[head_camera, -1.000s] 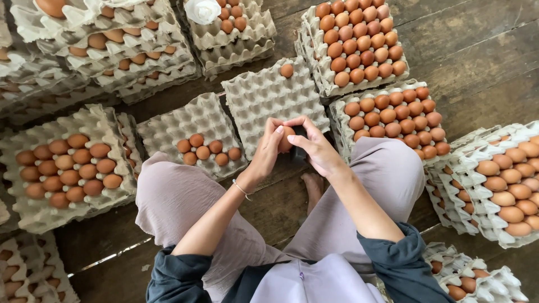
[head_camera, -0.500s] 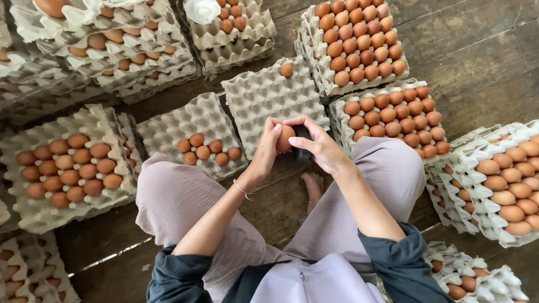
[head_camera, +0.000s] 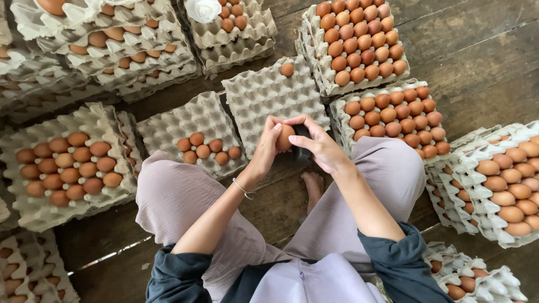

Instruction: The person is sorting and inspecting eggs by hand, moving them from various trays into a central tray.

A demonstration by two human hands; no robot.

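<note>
Left hand point(head_camera: 264, 147) gripping a brown egg point(head_camera: 285, 137), right hand point(head_camera: 321, 147) clutching a dark object point(head_camera: 301, 147), egg tray point(head_camera: 269, 95) just beyond

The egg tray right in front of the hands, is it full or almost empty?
Almost empty. The grey egg tray holds just one brown egg near its far edge; every other cup is bare.

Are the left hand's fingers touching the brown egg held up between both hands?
Touching. The head view shows the left hand with its fingertips pressed on the brown egg, no gap; the right hand cups its other side.
</note>
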